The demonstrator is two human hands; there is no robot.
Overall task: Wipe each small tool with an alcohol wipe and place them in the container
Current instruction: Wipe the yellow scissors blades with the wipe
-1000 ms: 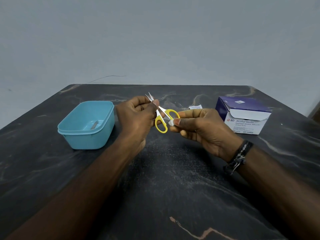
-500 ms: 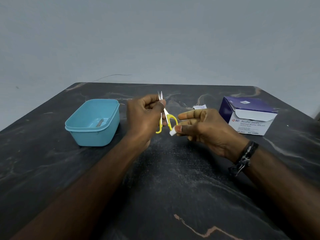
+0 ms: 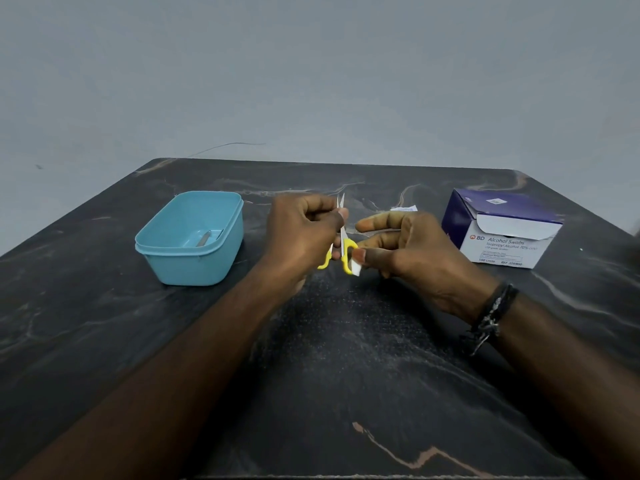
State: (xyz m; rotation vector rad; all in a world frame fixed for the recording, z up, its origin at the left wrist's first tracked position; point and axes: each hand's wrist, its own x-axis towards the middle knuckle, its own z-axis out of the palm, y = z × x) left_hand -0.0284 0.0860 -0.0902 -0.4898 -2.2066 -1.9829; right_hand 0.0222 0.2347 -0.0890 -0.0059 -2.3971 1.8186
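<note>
Upright, scissors point(image 3: 341, 237) pinched in left hand point(image 3: 301, 233); right hand point(image 3: 408, 251) pinches wipe point(image 3: 356, 268).

- A plain grey-blue wall point(image 3: 311, 71) fills the whole far half of the view, matt and evenly lit, with no strong shadows
- A thin dark hairline crack or strand point(image 3: 228, 146) curves across the wall just above the far left edge of the counter
- The counter point(image 3: 346, 393) is dark, almost black stone with pale and tan marble veins; one tan vein runs near the near edge
- A faint speckled sheen lies over its middle
</note>
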